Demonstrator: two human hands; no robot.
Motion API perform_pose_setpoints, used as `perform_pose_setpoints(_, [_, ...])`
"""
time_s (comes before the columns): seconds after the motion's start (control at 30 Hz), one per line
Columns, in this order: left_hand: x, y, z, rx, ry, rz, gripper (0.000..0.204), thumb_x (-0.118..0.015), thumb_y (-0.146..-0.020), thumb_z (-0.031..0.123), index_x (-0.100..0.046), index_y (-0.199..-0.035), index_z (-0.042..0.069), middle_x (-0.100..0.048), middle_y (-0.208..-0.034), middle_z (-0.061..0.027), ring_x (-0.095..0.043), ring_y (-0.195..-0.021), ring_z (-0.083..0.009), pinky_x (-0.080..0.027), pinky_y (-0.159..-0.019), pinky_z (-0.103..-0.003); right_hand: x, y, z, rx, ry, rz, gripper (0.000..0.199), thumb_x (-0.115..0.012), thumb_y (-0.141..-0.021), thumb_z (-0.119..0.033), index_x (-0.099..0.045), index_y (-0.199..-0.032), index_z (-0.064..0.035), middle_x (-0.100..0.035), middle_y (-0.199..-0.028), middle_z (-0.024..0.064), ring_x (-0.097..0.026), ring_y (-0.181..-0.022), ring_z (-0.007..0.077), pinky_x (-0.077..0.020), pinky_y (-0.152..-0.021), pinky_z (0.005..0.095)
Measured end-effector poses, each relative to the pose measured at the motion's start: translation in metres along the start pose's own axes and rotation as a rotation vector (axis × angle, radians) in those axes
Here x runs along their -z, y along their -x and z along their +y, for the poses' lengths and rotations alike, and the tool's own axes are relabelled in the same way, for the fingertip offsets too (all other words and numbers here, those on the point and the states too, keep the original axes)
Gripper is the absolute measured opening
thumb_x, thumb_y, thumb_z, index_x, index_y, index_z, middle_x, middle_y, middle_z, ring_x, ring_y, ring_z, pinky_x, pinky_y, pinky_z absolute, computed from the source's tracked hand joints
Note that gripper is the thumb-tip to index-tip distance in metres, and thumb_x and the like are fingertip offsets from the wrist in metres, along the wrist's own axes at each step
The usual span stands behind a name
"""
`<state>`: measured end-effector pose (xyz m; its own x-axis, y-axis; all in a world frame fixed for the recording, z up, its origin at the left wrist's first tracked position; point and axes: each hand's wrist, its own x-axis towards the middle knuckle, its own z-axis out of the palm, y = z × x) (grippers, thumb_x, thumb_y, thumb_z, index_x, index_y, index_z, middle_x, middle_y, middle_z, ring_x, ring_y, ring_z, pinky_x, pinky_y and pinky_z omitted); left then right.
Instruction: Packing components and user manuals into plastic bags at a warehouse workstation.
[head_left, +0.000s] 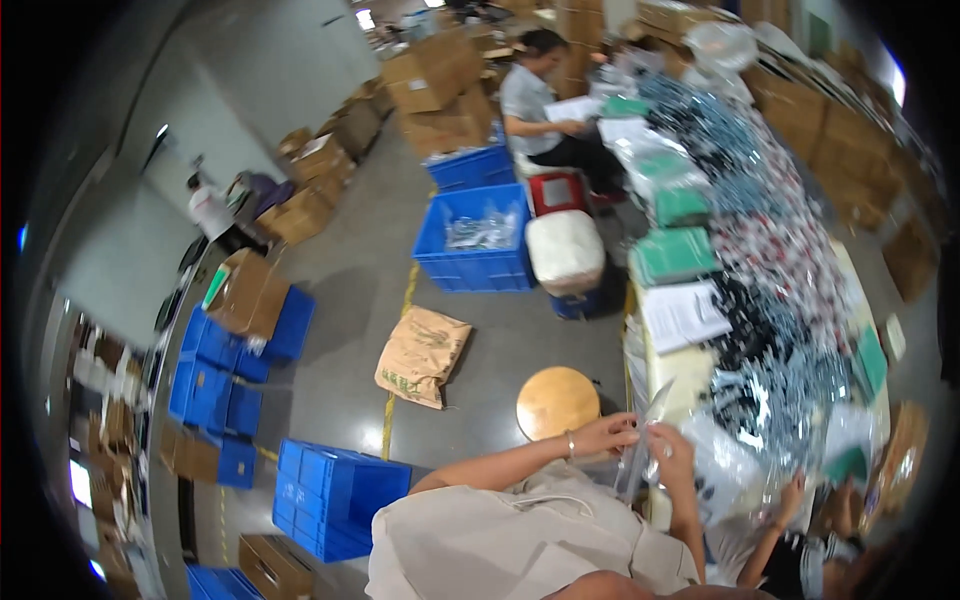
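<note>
- The left hand (pixel 606 434) has its fingers pinched on the near edge of a clear plastic bag (pixel 645 440), at the near end of the long table (pixel 668 385).
- The right hand (pixel 672 452) grips the same bag from the other side, fingers curled shut on it; the bag stands upright between both hands, its top corner pointing up over the table edge.
- Just to the right lie loose clear bags (pixel 730 465), and another person's hand (pixel 792 490) reaches in from the lower right.
- A round wooden stool (pixel 556 400) stands just left of the hands, on the grey floor.
- A tan sack (pixel 422 355) lies flat on the floor beyond the stool, and blue crates (pixel 335 495) are stacked at lower left.
- Farther along the table sit white sheets of paper (pixel 682 315), green packs (pixel 672 255) and a long heap of small bagged parts (pixel 780 260).
- A blue open crate (pixel 478 240) stands past the sack, a white cushioned stool (pixel 565 250) beside it.
- At the far end a seated person (pixel 535 105) holds papers, cardboard boxes (pixel 435 85) stacked behind.
</note>
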<state>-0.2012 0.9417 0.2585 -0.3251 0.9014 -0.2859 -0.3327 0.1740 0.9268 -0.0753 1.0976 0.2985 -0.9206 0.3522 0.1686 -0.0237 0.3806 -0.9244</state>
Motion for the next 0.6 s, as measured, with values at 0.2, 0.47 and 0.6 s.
perform_pose_setpoints(0.2, [0.055,0.032,-0.037,0.177,0.505,0.238,0.037,-0.054,-0.090,0.027,-0.048,-0.121,0.007,-0.059,-0.097,-0.0021,-0.058,-0.084,-0.0110,-0.049,-0.073,-0.024,-0.110,-0.023,-0.020,0.335,0.307,-0.270,0.024,-0.065,-0.071,-0.012,-0.062,-0.093,-0.0043,-0.060,-0.100,0.0145,-0.053,-0.099,0.0336,-0.0389,-0.090,0.0425])
perform_pose_setpoints(0.47, [0.243,0.100,-0.076,0.121,0.101,0.822,0.011,-0.049,-0.086,0.015,-0.054,-0.079,0.007,-0.053,-0.063,-0.0017,-0.050,-0.053,-0.0106,-0.042,-0.047,-0.027,-0.230,-0.080,0.044,-0.095,-0.108,-0.399,0.028,-0.053,-0.087,-0.020,-0.058,-0.109,-0.0036,-0.059,-0.109,0.0157,-0.054,-0.106,0.0268,-0.0412,-0.090,0.0358])
perform_pose_setpoints(0.6, [0.355,0.145,-0.051,0.142,0.019,1.104,0.015,-0.051,-0.085,0.022,-0.053,-0.073,0.012,-0.047,-0.058,0.0012,-0.048,-0.051,-0.0098,-0.040,-0.045,-0.025,-0.274,-0.085,0.148,-0.623,0.021,-0.140,0.041,-0.064,-0.079,-0.029,-0.057,-0.107,-0.0002,-0.057,-0.108,0.0202,-0.054,-0.103,0.0306,-0.0427,-0.088,0.0350])
